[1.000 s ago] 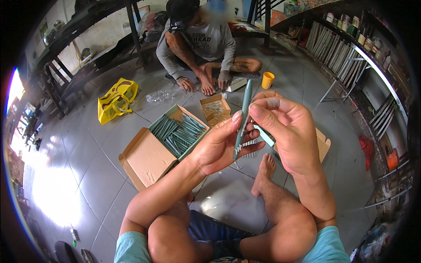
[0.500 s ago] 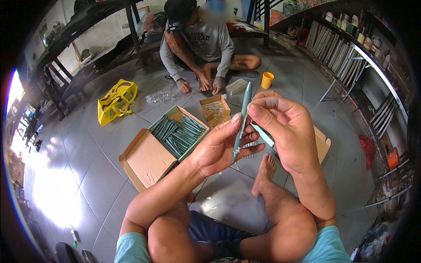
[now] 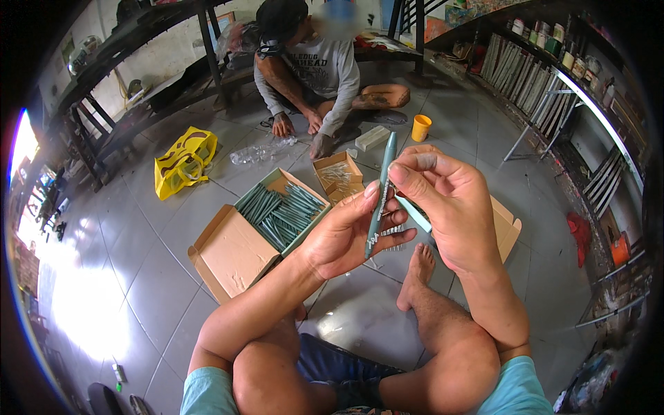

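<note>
A teal-green pen (image 3: 382, 195) with white print on its barrel stands nearly upright in front of me, its narrow tip upward. My left hand (image 3: 335, 238) holds it between thumb and fingers. My right hand (image 3: 453, 204) is pinched at the pen's upper side, thumb against fingertips; whether it holds anything small there is hidden. Beyond my left forearm, an unlidded cardboard box (image 3: 232, 254) contains many similar pens (image 3: 280, 214). Past my hands sits a small brown box (image 3: 349, 190) with thin pale sticks. Partly behind my right hand is another box (image 3: 507, 225).
Opposite me a person (image 3: 311, 76) sits on the tiled floor, one hand (image 3: 321, 146) near the small box. A yellow bag (image 3: 183, 166), crumpled clear plastic (image 3: 259, 152), a pale block (image 3: 372, 138) and an orange-yellow cup (image 3: 421, 128) lie around. Shelves (image 3: 546, 55) line the right.
The other person has leaned and shifted a hand nearer the small box, and the other hand has lifted slightly. My hands and the pen have hardly moved.
</note>
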`<state>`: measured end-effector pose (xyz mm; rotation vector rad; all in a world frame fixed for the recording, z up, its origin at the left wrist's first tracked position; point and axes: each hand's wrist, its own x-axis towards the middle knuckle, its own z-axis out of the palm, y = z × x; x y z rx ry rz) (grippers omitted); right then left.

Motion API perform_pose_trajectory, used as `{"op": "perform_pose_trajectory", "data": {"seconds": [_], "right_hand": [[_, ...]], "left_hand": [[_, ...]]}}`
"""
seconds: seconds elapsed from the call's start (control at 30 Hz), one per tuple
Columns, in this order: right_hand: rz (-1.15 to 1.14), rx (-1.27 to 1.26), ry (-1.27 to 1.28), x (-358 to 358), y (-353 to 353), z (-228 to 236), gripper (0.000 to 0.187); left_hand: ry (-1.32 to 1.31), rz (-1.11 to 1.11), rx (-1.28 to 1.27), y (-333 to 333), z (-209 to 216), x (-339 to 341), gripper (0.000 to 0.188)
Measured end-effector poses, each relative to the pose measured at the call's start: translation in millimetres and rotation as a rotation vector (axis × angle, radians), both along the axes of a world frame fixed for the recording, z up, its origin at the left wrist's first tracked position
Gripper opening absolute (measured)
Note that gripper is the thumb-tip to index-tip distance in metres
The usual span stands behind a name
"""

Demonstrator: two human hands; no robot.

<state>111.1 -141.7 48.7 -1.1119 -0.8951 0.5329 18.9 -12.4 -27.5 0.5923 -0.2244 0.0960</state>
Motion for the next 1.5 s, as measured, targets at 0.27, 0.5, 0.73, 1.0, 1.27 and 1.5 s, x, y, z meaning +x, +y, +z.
{"op": "perform_pose_trajectory", "data": {"seconds": [0.27,0.5,0.73,1.0,1.27,1.5], "right_hand": [[-0.004,0.018,-0.008,0.2,-0.1,-1.8,0.018],[-0.016,0.038,-0.007,0.4,1.8,-3.4,0.017],[-0.025,0.032,-0.016,2.0,3.6,-6.3,0.018],[-0.031,0.024,-0.016,3.2,3.8,-7.0,0.019],[-0.018,0.016,0.007,4.4,3.6,-7.1,0.016],[-0.033,0.038,-0.036,5.0,4.4,-9.1,0.016]], "left_hand": [[0.024,-0.014,-0.053,1.3,-3.5,0.6,0.028],[0.046,-0.012,-0.063,0.0,-3.1,-0.5,0.028],[0.072,-0.028,-0.089,-0.1,-1.8,-0.5,0.027],[0.05,-0.047,-0.093,1.1,-3.6,0.9,0.026],[0.044,-0.049,-0.101,1.1,-5.7,1.7,0.026],[0.015,-0.059,-0.103,2.0,-9.1,2.8,0.026]]}}
